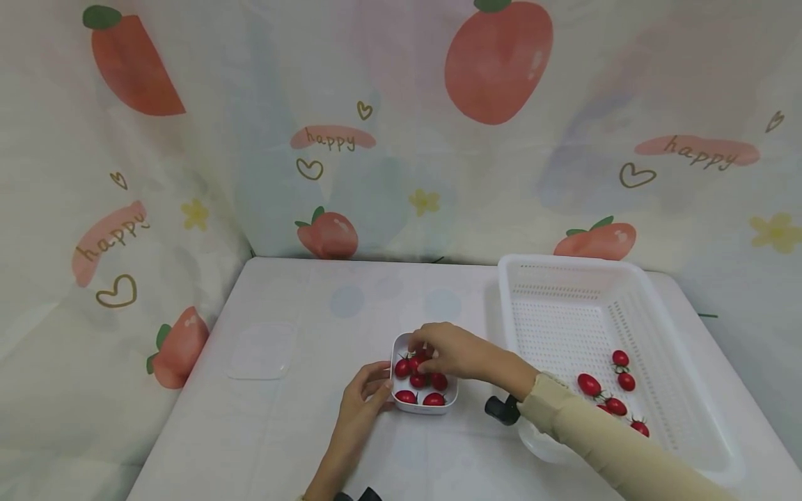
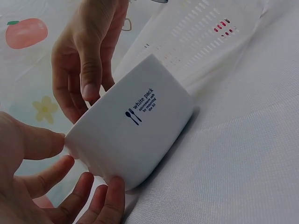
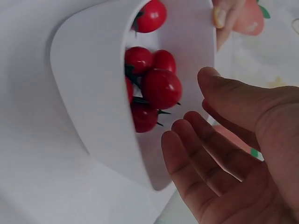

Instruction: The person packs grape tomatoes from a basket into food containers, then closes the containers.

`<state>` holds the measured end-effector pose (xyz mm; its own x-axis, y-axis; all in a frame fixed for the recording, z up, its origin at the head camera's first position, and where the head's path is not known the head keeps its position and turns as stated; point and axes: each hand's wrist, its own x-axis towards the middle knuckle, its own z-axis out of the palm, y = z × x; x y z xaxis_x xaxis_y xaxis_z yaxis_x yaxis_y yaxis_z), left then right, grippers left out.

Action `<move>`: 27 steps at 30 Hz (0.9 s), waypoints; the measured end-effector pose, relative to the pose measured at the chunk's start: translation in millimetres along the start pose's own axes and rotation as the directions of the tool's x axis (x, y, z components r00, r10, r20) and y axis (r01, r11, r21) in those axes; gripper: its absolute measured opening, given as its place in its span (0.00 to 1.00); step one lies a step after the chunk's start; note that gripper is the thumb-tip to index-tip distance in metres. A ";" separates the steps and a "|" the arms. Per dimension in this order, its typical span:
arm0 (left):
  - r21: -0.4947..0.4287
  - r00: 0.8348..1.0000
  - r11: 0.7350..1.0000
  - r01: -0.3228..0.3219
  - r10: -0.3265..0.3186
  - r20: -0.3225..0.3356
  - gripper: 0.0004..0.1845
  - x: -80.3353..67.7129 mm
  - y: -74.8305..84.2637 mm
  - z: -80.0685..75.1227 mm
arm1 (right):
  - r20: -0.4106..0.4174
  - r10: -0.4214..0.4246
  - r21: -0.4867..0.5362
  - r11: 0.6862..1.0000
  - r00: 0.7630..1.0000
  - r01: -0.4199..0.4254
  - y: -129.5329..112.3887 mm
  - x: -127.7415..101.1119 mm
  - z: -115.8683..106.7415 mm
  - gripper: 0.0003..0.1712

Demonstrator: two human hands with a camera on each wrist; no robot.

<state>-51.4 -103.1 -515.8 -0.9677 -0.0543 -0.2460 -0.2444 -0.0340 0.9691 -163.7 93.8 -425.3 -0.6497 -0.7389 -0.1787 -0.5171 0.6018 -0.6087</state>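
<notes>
The small white container (image 1: 424,407), standing near the front edge of the table (image 1: 282,417), is being steadied at its near-left side by the left hand (image 1: 363,400), whose loosely curled fingers are being pressed against the wall rather than wrapped round it, so it could be tipped or slid if pushed harder. Just above it the right hand (image 1: 447,350) is being held with relaxed, unclosed fingers over the cherry tomatoes (image 1: 418,379) piled inside, gripping none that can be seen, and one could be knocked over the rim. Farther right, more tomatoes (image 1: 617,390) are lying in the white perforated basket (image 1: 564,268), and any being carried across could be dropped on the cloth between.
</notes>
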 end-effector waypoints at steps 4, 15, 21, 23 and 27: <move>0.004 1.000 1.000 0.003 -0.003 -0.003 0.23 0.4 0.0 0.4 | -0.022 -0.019 0.005 1.000 1.000 0.019 -2.5 -6.7 -8.9 0.19; 0.024 1.000 1.000 -0.018 0.018 -0.011 0.22 0.7 -2.1 -0.3 | -0.060 -0.007 0.078 0.997 0.998 0.012 -5.1 -31.0 -37.1 0.17; 0.022 0.999 0.999 -0.032 0.033 -0.007 0.22 0.2 -3.5 -0.8 | -0.052 -0.004 0.091 0.996 0.999 0.009 -1.5 -45.3 -48.8 0.17; 0.021 0.999 0.999 -0.034 0.034 -0.007 0.22 0.1 -3.6 -0.8 | -0.052 0.005 0.095 0.995 0.999 0.000 0.3 -50.6 -51.6 0.17; 0.018 1.000 0.999 -0.030 0.030 -0.007 0.22 0.2 -3.2 -0.5 | -0.055 0.035 0.106 0.994 0.998 -0.029 3.6 -63.0 -57.5 0.17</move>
<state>-50.8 -103.5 -519.0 -0.9742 -0.0623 -0.2169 -0.2165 -0.0142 0.9762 -156.6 159.9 -371.8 -0.6969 -0.6997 -0.1573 -0.4362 0.5876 -0.6815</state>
